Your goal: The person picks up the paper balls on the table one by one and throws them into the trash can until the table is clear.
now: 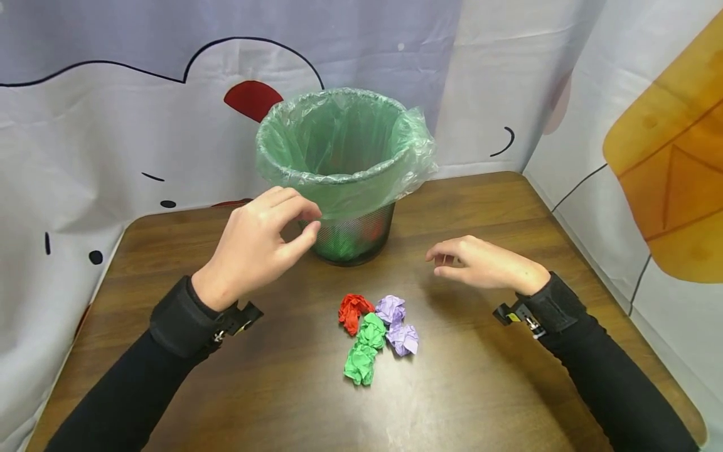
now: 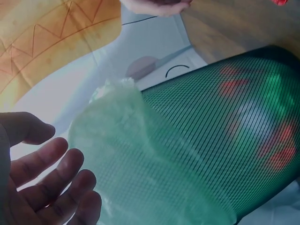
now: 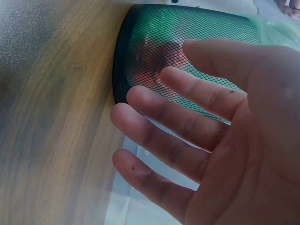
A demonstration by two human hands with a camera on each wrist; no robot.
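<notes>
A black mesh wastebasket point(image 1: 353, 235) lined with a green plastic bag point(image 1: 361, 194) stands at the back of the table. Red, green and pale shapes show through its mesh in the left wrist view. My left hand point(image 1: 257, 242) hovers at the basket's front left, fingers loosely bent, holding nothing. To the right, my right hand point(image 1: 486, 262) is held above the table, fingers relaxed around nothing. Between the hands lie crumpled paper balls: a red one point(image 1: 354, 312), a green pair point(image 1: 361, 364) and a purple pair point(image 1: 402, 339), all bunched together.
The wooden table point(image 1: 254, 389) has a patterned cloth curtain point(image 1: 141, 138) behind it and along its right side. The basket stands close to the back curtain. Black straps with small cameras point(image 1: 240, 319) sit on both wrists.
</notes>
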